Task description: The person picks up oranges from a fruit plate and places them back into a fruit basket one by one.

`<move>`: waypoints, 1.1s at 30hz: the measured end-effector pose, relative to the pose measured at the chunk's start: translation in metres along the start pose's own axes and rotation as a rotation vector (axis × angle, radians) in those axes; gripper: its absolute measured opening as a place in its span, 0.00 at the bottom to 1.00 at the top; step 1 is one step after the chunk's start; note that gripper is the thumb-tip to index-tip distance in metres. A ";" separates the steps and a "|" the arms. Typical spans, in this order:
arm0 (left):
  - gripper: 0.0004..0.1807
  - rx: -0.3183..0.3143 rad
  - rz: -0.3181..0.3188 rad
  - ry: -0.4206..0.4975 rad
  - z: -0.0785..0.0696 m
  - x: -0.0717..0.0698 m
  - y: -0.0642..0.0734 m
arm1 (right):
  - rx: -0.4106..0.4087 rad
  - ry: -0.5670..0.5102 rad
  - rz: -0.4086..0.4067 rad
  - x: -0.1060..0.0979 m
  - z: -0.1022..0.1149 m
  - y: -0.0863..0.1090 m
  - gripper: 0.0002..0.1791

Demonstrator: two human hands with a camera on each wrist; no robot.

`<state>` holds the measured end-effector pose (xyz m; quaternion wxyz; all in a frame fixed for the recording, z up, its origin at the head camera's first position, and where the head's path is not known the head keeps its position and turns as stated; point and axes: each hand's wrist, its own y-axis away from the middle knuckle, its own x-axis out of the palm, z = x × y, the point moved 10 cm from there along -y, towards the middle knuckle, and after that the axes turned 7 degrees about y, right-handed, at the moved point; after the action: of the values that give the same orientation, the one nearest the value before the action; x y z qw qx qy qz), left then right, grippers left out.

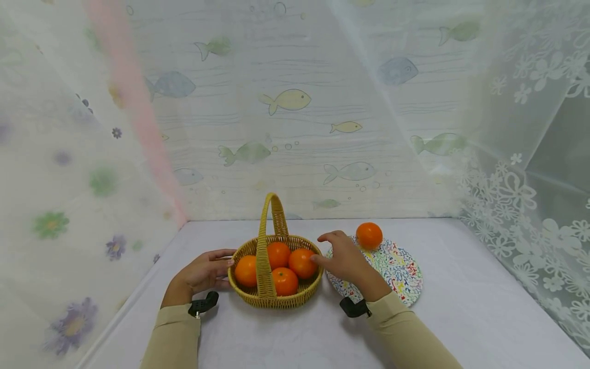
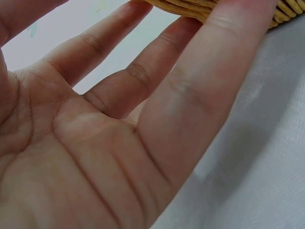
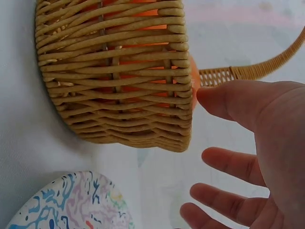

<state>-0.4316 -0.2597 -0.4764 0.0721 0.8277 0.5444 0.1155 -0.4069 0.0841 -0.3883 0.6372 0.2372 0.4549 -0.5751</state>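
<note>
A yellow wicker basket with a tall arched handle stands on the table, and several oranges lie in it. My left hand is at the basket's left side; its fingertips touch the woven wall, fingers mostly straight. Over the basket's right rim, my right hand is spread, thumb tip at the rightmost orange in the basket. In the right wrist view the other fingers hold nothing. A single orange sits on the far part of a round, colourfully patterned plate.
A white cloth covers the table. The plate lies right of the basket, partly beneath my right hand and wrist. Behind the table hangs a fish-patterned curtain, with flowered sheer curtains at both sides.
</note>
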 end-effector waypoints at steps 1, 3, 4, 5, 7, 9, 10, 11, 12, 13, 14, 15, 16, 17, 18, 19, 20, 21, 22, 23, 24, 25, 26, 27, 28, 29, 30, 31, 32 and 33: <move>0.31 0.001 -0.002 0.005 0.000 0.000 0.000 | 0.002 0.005 0.000 0.000 -0.001 0.000 0.28; 0.31 0.006 -0.004 0.010 0.001 0.000 0.000 | 0.010 0.012 0.001 0.001 -0.003 -0.001 0.28; 0.32 0.003 -0.008 0.017 0.001 0.000 0.000 | 0.015 0.012 0.005 0.001 -0.003 -0.001 0.28; 0.32 -0.001 -0.011 0.025 0.002 0.000 0.000 | 0.020 0.012 0.007 0.002 -0.004 -0.001 0.28; 0.32 -0.009 -0.019 0.042 0.004 0.000 0.000 | 0.026 0.011 0.012 0.004 -0.006 -0.001 0.27; 0.33 -0.019 -0.026 0.053 0.006 0.000 -0.001 | 0.026 0.005 0.015 0.006 -0.007 -0.001 0.26; 0.33 -0.026 -0.036 0.064 0.008 -0.001 -0.001 | 0.026 0.003 0.017 0.007 -0.007 -0.001 0.26; 0.33 -0.029 -0.041 0.068 0.009 -0.001 -0.001 | 0.024 0.004 0.018 0.008 -0.007 -0.001 0.25; 0.33 -0.031 -0.046 0.072 0.010 -0.001 -0.002 | 0.022 0.003 0.019 0.009 -0.008 -0.001 0.24; 0.33 -0.033 -0.048 0.070 0.010 -0.001 -0.002 | 0.020 0.002 0.019 0.010 -0.007 -0.001 0.23; 0.33 -0.034 -0.049 0.069 0.011 -0.001 -0.002 | 0.019 0.002 0.019 0.011 -0.008 -0.001 0.23; 0.33 -0.036 -0.051 0.071 0.011 -0.001 -0.002 | 0.019 -0.001 0.018 0.012 -0.008 -0.001 0.22; 0.33 -0.036 -0.052 0.074 0.011 -0.001 -0.003 | 0.021 -0.003 0.018 0.012 -0.008 -0.001 0.22; 0.33 -0.035 -0.049 0.070 0.011 -0.001 -0.003 | 0.022 -0.004 0.016 0.013 -0.009 -0.001 0.22; 0.33 -0.034 -0.046 0.068 0.011 0.000 -0.003 | 0.025 -0.008 0.015 0.013 -0.010 -0.001 0.22; 0.32 -0.031 -0.043 0.066 0.011 0.000 -0.003 | 0.028 -0.010 0.014 0.014 -0.011 -0.001 0.22; 0.32 -0.031 -0.042 0.067 0.011 0.000 -0.003 | 0.029 -0.013 0.016 0.015 -0.012 -0.001 0.22; 0.32 -0.030 -0.040 0.070 0.011 -0.001 -0.003 | 0.031 -0.016 0.018 0.016 -0.013 -0.002 0.23; 0.32 -0.030 -0.038 0.072 0.011 -0.002 -0.003 | 0.035 -0.017 0.021 0.016 -0.015 -0.002 0.23; 0.32 -0.029 -0.037 0.073 0.011 -0.002 -0.003 | 0.037 -0.018 0.023 0.017 -0.016 -0.003 0.24; 0.32 -0.028 -0.037 0.076 0.011 -0.003 -0.003 | 0.041 -0.018 0.028 0.018 -0.018 -0.004 0.25; 0.32 -0.028 -0.035 0.076 0.011 -0.003 -0.003 | 0.045 -0.017 0.032 0.019 -0.020 -0.004 0.26; 0.32 -0.030 -0.035 0.078 0.011 -0.003 -0.003 | 0.049 -0.017 0.033 0.019 -0.021 -0.004 0.27; 0.32 -0.031 -0.034 0.079 0.012 -0.003 -0.003 | 0.055 -0.017 0.033 0.019 -0.023 -0.005 0.27; 0.32 -0.031 -0.034 0.077 0.011 -0.003 -0.003 | 0.061 -0.013 0.032 0.019 -0.024 -0.005 0.28; 0.32 -0.031 -0.035 0.076 0.011 -0.003 -0.002 | 0.064 -0.009 0.028 0.019 -0.026 -0.005 0.28; 0.32 -0.031 -0.035 0.074 0.011 -0.002 -0.002 | 0.070 -0.008 0.024 0.018 -0.027 -0.006 0.28; 0.33 -0.033 -0.035 0.073 0.011 -0.002 -0.002 | 0.074 -0.006 0.017 0.017 -0.029 -0.006 0.29; 0.33 -0.035 -0.038 0.074 0.011 -0.002 -0.002 | 0.078 -0.006 0.010 0.016 -0.030 -0.006 0.29; 0.33 -0.036 -0.038 0.073 0.011 -0.002 -0.002 | 0.082 0.000 0.002 0.015 -0.032 -0.007 0.29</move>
<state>-0.4315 -0.2608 -0.4876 0.0694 0.8110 0.5601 0.1539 -0.4241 0.1013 -0.4149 0.6274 0.2636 0.4308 -0.5927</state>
